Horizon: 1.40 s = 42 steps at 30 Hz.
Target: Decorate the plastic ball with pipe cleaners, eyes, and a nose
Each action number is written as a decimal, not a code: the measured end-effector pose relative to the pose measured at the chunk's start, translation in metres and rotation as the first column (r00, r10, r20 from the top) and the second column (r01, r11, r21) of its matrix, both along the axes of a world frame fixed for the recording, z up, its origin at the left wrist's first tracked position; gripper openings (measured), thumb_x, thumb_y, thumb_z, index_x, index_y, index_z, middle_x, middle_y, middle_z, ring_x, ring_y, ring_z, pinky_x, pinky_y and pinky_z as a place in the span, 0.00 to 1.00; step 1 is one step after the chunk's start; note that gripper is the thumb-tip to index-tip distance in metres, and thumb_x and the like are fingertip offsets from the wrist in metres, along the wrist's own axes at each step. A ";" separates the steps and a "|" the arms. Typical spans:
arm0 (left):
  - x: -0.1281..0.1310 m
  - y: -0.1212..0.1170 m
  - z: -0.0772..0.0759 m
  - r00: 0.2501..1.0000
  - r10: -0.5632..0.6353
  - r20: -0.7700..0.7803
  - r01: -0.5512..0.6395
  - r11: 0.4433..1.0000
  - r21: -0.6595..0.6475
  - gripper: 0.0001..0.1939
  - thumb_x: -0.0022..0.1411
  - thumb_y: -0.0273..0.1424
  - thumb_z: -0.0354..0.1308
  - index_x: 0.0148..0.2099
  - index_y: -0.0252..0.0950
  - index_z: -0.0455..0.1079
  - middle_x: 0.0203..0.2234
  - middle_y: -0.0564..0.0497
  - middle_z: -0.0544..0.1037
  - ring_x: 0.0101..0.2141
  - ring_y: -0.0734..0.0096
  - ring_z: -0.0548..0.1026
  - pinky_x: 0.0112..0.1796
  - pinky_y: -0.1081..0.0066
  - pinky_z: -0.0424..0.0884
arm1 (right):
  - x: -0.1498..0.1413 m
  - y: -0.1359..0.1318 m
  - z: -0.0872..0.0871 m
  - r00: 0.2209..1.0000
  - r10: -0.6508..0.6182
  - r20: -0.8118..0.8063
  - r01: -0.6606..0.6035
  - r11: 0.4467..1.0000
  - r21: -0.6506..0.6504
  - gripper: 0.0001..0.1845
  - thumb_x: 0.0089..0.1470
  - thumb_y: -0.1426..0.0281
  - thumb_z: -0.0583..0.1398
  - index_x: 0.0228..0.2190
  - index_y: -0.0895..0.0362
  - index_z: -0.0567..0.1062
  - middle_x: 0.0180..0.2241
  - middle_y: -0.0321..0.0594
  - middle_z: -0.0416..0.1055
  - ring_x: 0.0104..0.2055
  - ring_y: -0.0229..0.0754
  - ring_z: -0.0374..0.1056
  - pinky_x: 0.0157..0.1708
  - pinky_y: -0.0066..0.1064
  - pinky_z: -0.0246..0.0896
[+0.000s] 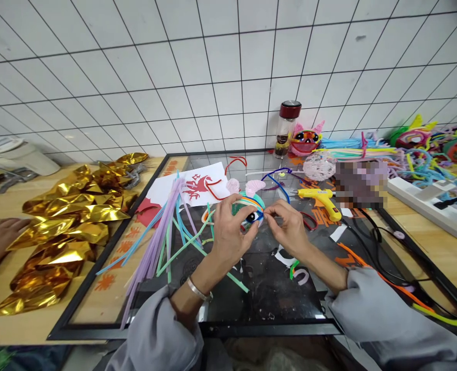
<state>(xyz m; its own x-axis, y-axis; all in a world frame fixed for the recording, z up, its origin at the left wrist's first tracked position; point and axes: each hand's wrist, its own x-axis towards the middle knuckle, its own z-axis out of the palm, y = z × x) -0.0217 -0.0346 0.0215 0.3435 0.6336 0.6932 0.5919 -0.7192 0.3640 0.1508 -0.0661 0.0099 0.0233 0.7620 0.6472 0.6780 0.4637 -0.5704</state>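
Observation:
Between my two hands is a pipe-cleaner animal head (253,204), green, orange and blue, with pink ears and a black-and-white eye. My left hand (230,226) grips it from the left, thumb and fingers around the eye. At its right edge, beside the eye, my right hand (288,225) is closed in a pinch on a blue pipe cleaner; the fingertips partly hide it. A bundle of lilac, blue and green pipe cleaners (154,242) lies to the left. Behind the head is a red bent pipe cleaner (213,191).
A yellow glue gun (321,200) lies right of my hands, with black cables and a white power strip (431,208) beyond. Gold foil pieces (74,216) cover the left side, near another person's hand (4,237). A glass bottle (285,131) and a finished pink head (306,140) stand by the wall.

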 end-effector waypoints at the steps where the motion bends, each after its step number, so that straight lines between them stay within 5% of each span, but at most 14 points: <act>1: 0.000 0.000 0.000 1.000 0.002 -0.001 -0.002 1.000 0.004 0.11 0.59 0.28 0.64 0.45 0.41 0.76 0.51 0.43 0.70 0.53 0.54 0.70 0.52 0.55 0.69 | 0.000 -0.001 0.000 0.999 -0.007 0.035 0.006 1.000 0.015 0.08 0.62 0.72 0.57 0.29 0.55 0.72 0.29 0.39 0.70 0.32 0.42 0.69 0.34 0.34 0.64; 7: 0.000 0.000 0.000 1.000 -0.006 -0.008 0.006 1.000 0.011 0.11 0.59 0.29 0.64 0.45 0.41 0.75 0.51 0.43 0.70 0.52 0.54 0.70 0.52 0.55 0.70 | 0.000 -0.001 -0.003 0.992 -0.025 0.124 0.020 0.999 0.048 0.10 0.64 0.73 0.55 0.31 0.56 0.73 0.31 0.43 0.72 0.34 0.43 0.70 0.36 0.34 0.65; 13: -0.002 0.001 0.001 1.000 -0.007 -0.010 0.008 1.000 0.003 0.13 0.58 0.29 0.65 0.46 0.41 0.76 0.51 0.43 0.70 0.53 0.53 0.70 0.52 0.54 0.69 | 0.006 0.002 0.000 0.994 0.037 -0.107 -0.042 0.998 -0.042 0.07 0.60 0.71 0.59 0.31 0.56 0.77 0.29 0.38 0.73 0.31 0.41 0.70 0.33 0.32 0.64; 19: -0.002 0.003 0.002 1.000 0.002 0.003 -0.002 1.000 -0.014 0.13 0.57 0.28 0.66 0.46 0.39 0.76 0.51 0.42 0.70 0.52 0.53 0.71 0.52 0.54 0.69 | 0.018 0.005 0.000 0.976 -0.039 -0.213 0.027 0.998 -0.057 0.08 0.58 0.71 0.58 0.33 0.55 0.78 0.29 0.38 0.75 0.31 0.41 0.69 0.31 0.32 0.65; 27: -0.003 0.003 0.002 1.000 0.005 -0.008 -0.005 1.000 -0.012 0.13 0.57 0.27 0.66 0.46 0.39 0.75 0.51 0.41 0.70 0.53 0.53 0.71 0.53 0.54 0.69 | 0.006 -0.001 -0.002 0.996 0.060 -0.064 -0.062 0.998 -0.017 0.05 0.61 0.71 0.60 0.36 0.55 0.78 0.33 0.41 0.74 0.34 0.42 0.72 0.35 0.35 0.69; 33: -0.002 0.002 0.001 1.000 0.003 -0.004 -0.003 1.000 -0.005 0.14 0.57 0.28 0.66 0.47 0.39 0.74 0.51 0.42 0.71 0.53 0.54 0.71 0.52 0.55 0.69 | 0.005 0.000 -0.003 0.999 0.027 0.026 -0.029 0.998 0.061 0.06 0.63 0.70 0.59 0.34 0.55 0.76 0.31 0.41 0.73 0.34 0.43 0.72 0.34 0.34 0.67; 42: -0.002 0.001 0.001 1.000 0.001 -0.001 -0.001 0.999 -0.046 0.14 0.57 0.29 0.66 0.47 0.40 0.73 0.52 0.43 0.70 0.54 0.54 0.70 0.53 0.55 0.69 | 0.004 -0.002 -0.001 0.915 -0.127 0.383 0.043 0.974 0.221 0.11 0.66 0.72 0.55 0.35 0.56 0.77 0.31 0.43 0.74 0.32 0.44 0.65 0.34 0.35 0.58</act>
